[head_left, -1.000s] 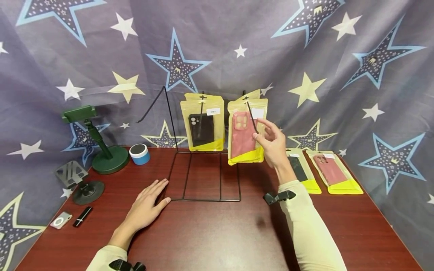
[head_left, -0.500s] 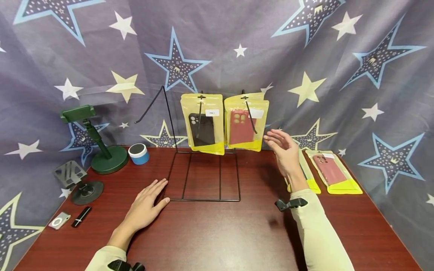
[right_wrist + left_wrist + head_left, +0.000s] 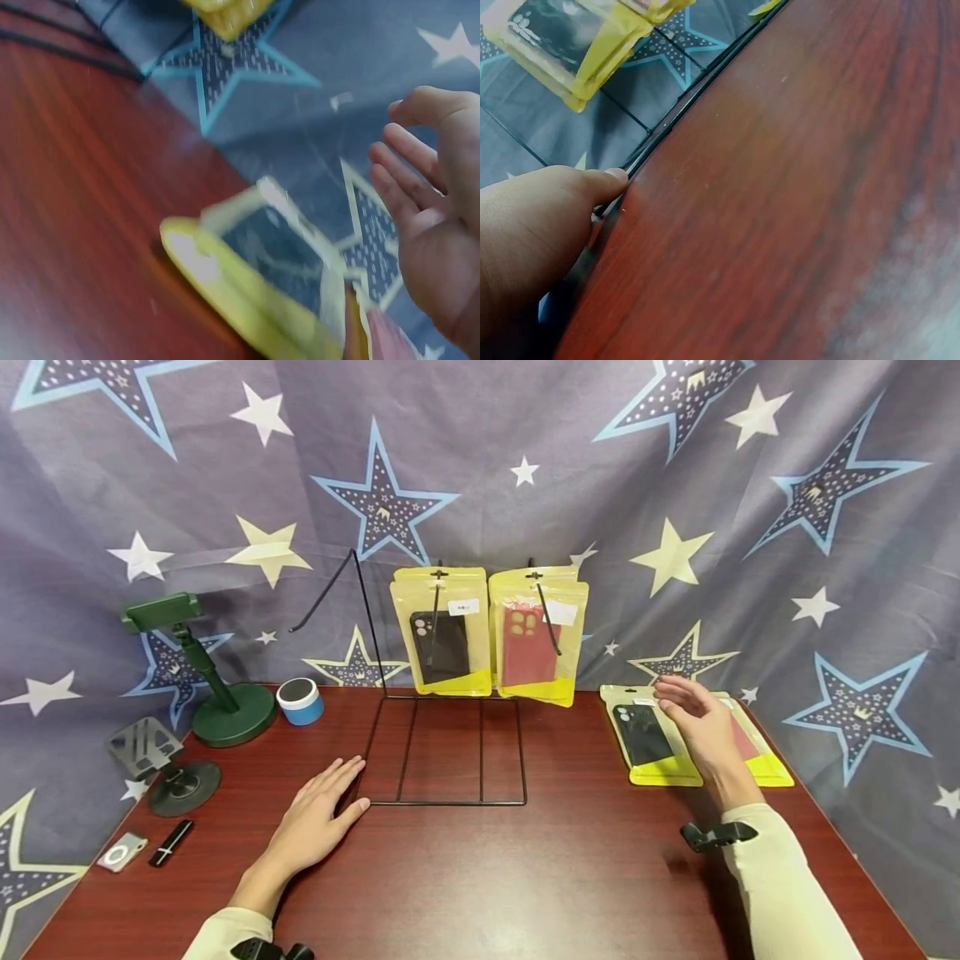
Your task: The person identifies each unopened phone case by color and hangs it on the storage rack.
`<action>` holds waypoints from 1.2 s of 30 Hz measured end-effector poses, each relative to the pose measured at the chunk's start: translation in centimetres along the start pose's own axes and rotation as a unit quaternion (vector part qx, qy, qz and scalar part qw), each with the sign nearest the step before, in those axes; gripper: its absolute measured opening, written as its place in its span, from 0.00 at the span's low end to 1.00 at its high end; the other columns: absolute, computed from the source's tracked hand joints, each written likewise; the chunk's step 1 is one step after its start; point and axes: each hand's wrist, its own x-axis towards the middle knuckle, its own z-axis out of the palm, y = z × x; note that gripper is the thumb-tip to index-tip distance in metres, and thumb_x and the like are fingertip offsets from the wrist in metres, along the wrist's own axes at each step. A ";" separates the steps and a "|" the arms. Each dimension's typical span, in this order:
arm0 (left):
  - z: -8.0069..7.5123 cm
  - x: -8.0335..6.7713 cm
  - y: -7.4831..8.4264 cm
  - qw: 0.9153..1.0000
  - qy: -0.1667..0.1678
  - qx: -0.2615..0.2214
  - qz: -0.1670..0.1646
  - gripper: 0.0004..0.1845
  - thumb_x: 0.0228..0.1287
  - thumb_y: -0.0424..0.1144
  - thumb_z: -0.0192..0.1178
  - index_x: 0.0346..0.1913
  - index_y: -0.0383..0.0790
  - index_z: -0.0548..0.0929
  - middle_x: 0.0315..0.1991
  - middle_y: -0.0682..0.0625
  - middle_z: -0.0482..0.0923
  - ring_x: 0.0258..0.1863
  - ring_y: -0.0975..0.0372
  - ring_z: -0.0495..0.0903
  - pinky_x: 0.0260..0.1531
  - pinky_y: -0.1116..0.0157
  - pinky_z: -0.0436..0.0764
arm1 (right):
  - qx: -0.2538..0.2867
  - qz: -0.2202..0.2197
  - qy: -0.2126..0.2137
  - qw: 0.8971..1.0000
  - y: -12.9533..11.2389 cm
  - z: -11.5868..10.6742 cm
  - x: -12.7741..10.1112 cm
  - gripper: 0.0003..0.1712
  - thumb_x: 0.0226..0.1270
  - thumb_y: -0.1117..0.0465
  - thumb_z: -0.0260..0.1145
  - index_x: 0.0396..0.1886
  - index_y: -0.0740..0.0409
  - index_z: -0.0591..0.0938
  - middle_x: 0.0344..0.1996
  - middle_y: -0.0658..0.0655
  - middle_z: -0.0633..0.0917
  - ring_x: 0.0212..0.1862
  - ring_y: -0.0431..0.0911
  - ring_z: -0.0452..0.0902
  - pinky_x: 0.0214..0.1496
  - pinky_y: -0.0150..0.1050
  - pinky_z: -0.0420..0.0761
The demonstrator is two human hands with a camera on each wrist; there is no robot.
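Note:
My left hand (image 3: 315,818) lies with fairly straight fingers at the left front corner of a black wire rack (image 3: 450,803), the thumb touching its front bar. My right hand (image 3: 701,722) holds nothing and hovers over two packaged phone cases lying at the table's right. One is a black phone case in a yellow pouch (image 3: 643,735); the other, a pink phone case in a pouch (image 3: 767,768), is partly hidden by the hand. From the rack's hooks hang yellow pouches with a black phone case (image 3: 448,647) and a pink phone case (image 3: 525,652), more pouches behind each.
On the left stand a green phone stand (image 3: 236,714), a grey phone stand (image 3: 183,785) and a blue-and-white round container (image 3: 302,703). A small silver device (image 3: 122,852) and a black stick-shaped item (image 3: 171,843) lie nearby. A starry cloth (image 3: 480,443) hangs behind the table.
The right hand has released the pink phone case pouch, now hanging on its hook, and moved right and down over the pouches on the table. The left hand has stayed at the rack.

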 end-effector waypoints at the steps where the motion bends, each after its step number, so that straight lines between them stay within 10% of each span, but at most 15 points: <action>1: 0.0 0.0 0.0 1.000 -0.001 0.000 -0.001 0.34 0.77 0.51 0.58 0.78 0.39 0.68 0.78 0.40 0.66 0.79 0.40 0.60 0.74 0.37 0.58 | -0.018 0.007 0.002 1.000 0.1 -0.5 -0.2 0.24 0.70 0.75 0.65 0.65 0.73 0.78 0.47 0.45 0.91 0.51 0.36 0.88 0.54 0.22 0.82; 12: 0.0 0.0 0.2 1.000 -0.004 -0.003 -0.004 0.34 0.77 0.51 0.58 0.78 0.39 0.68 0.78 0.40 0.66 0.79 0.40 0.60 0.74 0.37 0.58 | -0.241 0.065 -0.010 0.968 2.6 -3.8 -1.2 0.25 0.70 0.71 0.67 0.65 0.74 0.77 0.41 0.25 0.82 0.48 0.22 0.80 0.50 0.14 0.77; 20: 0.3 0.2 0.1 1.000 0.001 0.000 0.001 0.34 0.76 0.52 0.58 0.78 0.40 0.68 0.78 0.41 0.66 0.79 0.41 0.60 0.74 0.37 0.58 | -0.332 0.097 -0.041 0.937 3.0 -3.6 -1.6 0.27 0.72 0.66 0.67 0.68 0.69 0.77 0.60 0.73 0.82 0.57 0.48 0.82 0.50 0.14 0.72; 26: 0.4 0.2 0.1 1.000 0.004 0.002 0.004 0.33 0.76 0.51 0.59 0.77 0.40 0.68 0.78 0.41 0.67 0.79 0.41 0.61 0.74 0.37 0.59 | -0.340 0.092 -0.045 0.935 2.8 -2.9 -1.6 0.28 0.70 0.66 0.69 0.67 0.71 0.77 0.58 0.76 0.80 0.60 0.64 0.77 0.52 0.18 0.72; 36: 0.1 0.1 0.4 1.000 0.000 -0.002 -0.002 0.33 0.76 0.51 0.59 0.77 0.39 0.68 0.78 0.40 0.66 0.79 0.41 0.60 0.74 0.36 0.58 | -0.418 0.110 -0.062 0.900 3.1 -2.8 -1.5 0.33 0.67 0.59 0.72 0.69 0.67 0.76 0.66 0.80 0.75 0.65 0.72 0.73 0.65 0.65 0.74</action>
